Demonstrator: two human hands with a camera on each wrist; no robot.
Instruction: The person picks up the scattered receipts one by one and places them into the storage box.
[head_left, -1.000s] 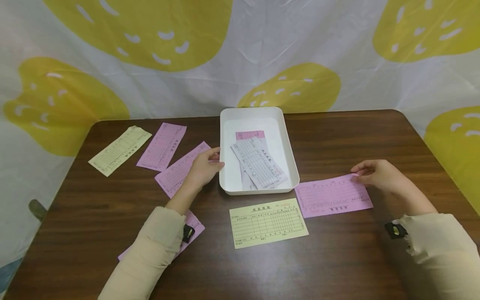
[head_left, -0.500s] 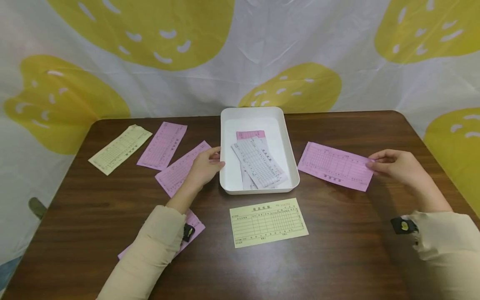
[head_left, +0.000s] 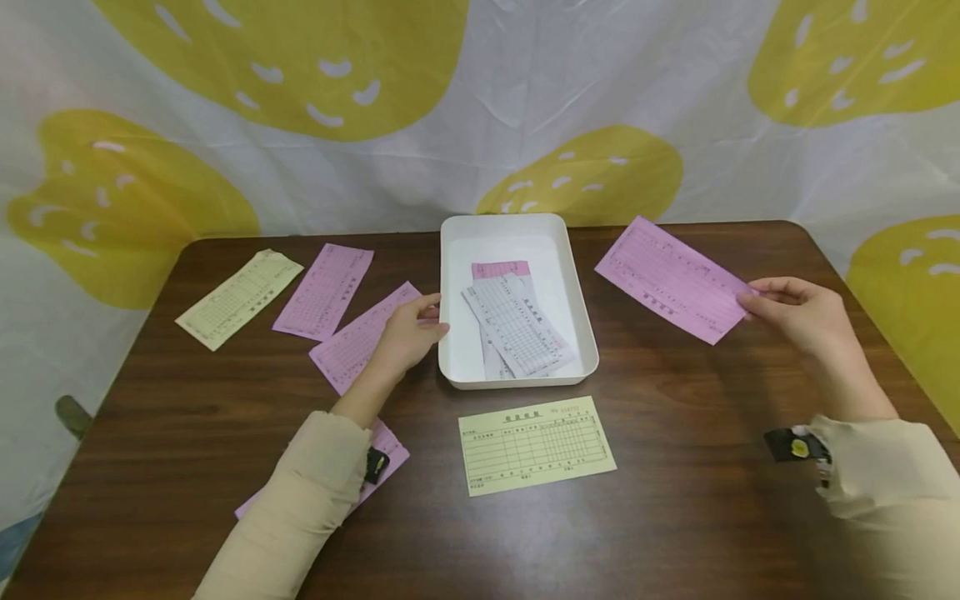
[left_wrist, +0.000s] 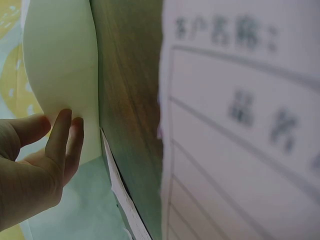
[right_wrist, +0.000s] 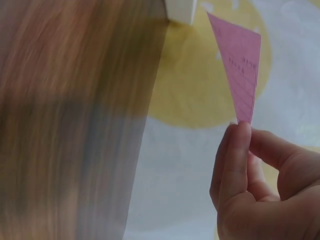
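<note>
Right of the tray [head_left: 517,385], the pink slip [head_left: 671,279] is pinched by the right hand [head_left: 806,315]; the tray's left side is touched by the relaxed left hand [head_left: 407,337]. Probably light and easily creased, the slip is best held by an edge.

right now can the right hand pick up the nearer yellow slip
Probably not as is: the right hand pinches a pink slip. Otherwise the way looks free, with bare tabletop between that hand and the yellow slip.
</note>
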